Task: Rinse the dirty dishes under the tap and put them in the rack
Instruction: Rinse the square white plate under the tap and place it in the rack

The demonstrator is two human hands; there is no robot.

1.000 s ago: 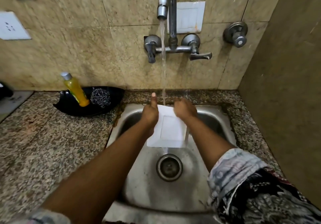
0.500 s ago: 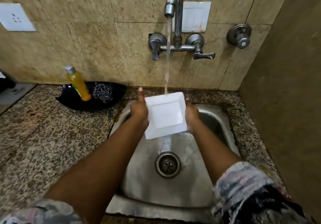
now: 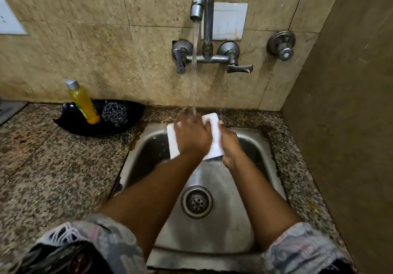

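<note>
A white square plate (image 3: 213, 125) is held over the back of the steel sink (image 3: 263, 152), right under the running tap (image 3: 196, 11). My right hand (image 3: 228, 144) grips its right edge. My left hand (image 3: 192, 135) lies spread flat across the plate's face, fingers in the water stream, and hides most of the plate. Water falls onto the fingers and the plate's far edge. No rack is in view.
A black dish (image 3: 131, 116) on the granite counter (image 3: 53, 167) left of the sink holds a yellow soap bottle (image 3: 84, 102) and a steel scrubber (image 3: 114, 113). Tap handles (image 3: 239, 68) stick out from the tiled wall. A side wall stands close on the right.
My left hand left the plate's left edge and now lies flat over its face. The plate has tilted and moved back toward the wall under the stream.
</note>
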